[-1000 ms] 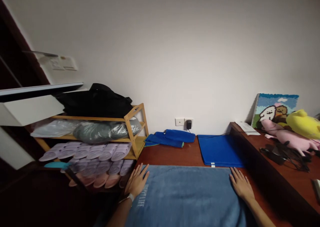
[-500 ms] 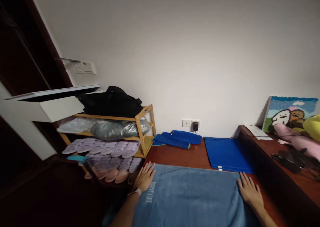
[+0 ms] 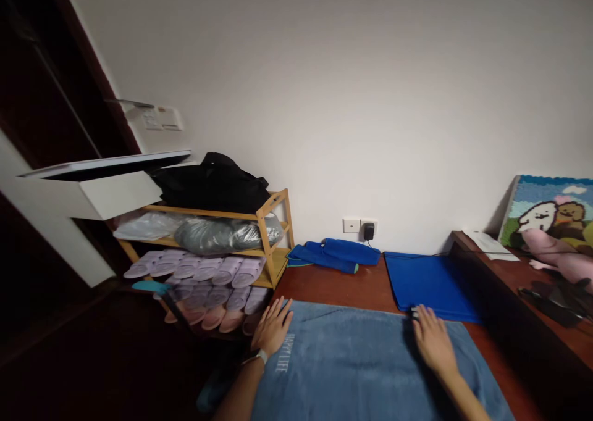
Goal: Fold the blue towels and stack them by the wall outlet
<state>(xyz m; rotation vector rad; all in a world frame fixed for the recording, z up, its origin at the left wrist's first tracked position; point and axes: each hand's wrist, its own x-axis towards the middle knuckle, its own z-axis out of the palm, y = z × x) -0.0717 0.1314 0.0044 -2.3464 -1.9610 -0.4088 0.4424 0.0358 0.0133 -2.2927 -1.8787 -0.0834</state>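
Observation:
A grey-blue towel [image 3: 352, 359] with "HAPPY LIFE" lettering lies spread over the reddish-brown wooden table [image 3: 324, 284]. My left hand [image 3: 273, 327] rests flat on its far left corner, fingers outstretched, a watch on the wrist. Over the far right part of the towel is my right hand [image 3: 434, 341], fingers extended and holding nothing; whether it touches the cloth I cannot tell. Just beyond its fingertips lies a folded bright-blue cloth [image 3: 430, 282] with a white tag. Another blue cloth [image 3: 333, 255], crumpled with green edging, sits against the wall.
Left of the table stands a wooden shoe rack [image 3: 278, 236] with several slippers [image 3: 222, 270], plastic-wrapped items and a black bag [image 3: 213, 186]. A raised ledge [image 3: 491, 285] on the right carries a pink plush toy [image 3: 556, 254] and cables. A black adapter [image 3: 369, 231] is plugged into the wall.
My right hand has moved left from the towel's far right corner, inward over the cloth. My left hand stays at its corner. The view has shifted slightly.

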